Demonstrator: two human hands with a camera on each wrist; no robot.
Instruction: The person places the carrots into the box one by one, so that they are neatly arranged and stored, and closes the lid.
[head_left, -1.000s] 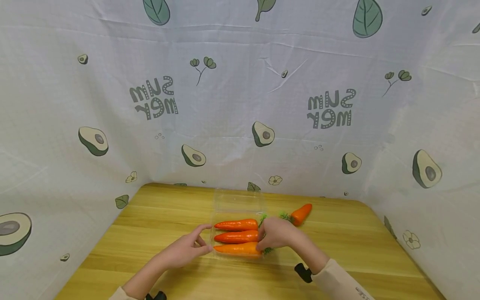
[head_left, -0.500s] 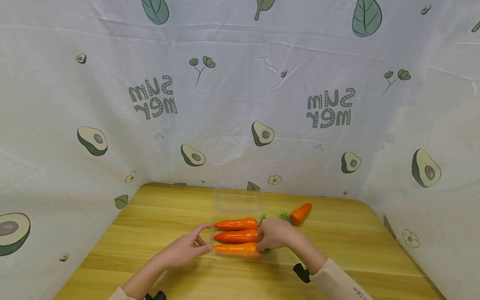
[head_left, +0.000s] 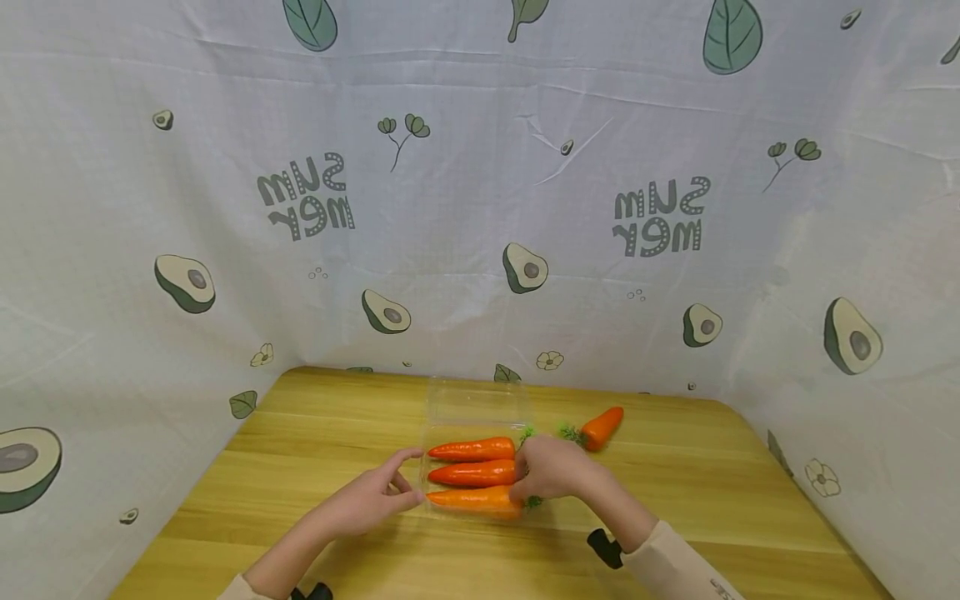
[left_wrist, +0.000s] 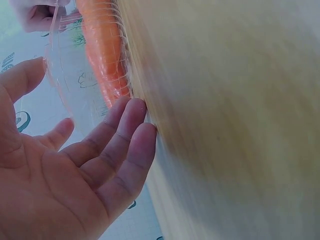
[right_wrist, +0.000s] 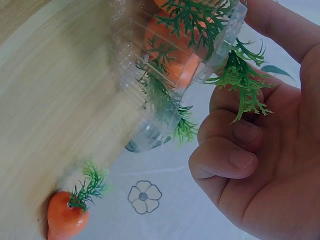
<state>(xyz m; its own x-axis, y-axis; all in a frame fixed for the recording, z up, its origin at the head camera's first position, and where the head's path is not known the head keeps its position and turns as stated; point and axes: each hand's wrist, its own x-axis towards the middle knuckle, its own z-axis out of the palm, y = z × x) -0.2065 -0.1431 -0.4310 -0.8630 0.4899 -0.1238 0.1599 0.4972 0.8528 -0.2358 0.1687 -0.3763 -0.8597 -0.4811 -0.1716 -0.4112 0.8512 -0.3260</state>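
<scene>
A clear plastic box lies open on the wooden table, its lid folded back. Three orange carrots lie side by side in it, tips to the left. My left hand is flat and open, and its straight fingertips touch the box's left end beside the nearest carrot. My right hand curls round the box's right end, where the green tops stick out. One leafy sprig lies against its bent fingers.
A fourth carrot with a green top lies loose on the table just right of the box, and is seen again in the right wrist view. Printed avocado cloth walls the table at the back and sides.
</scene>
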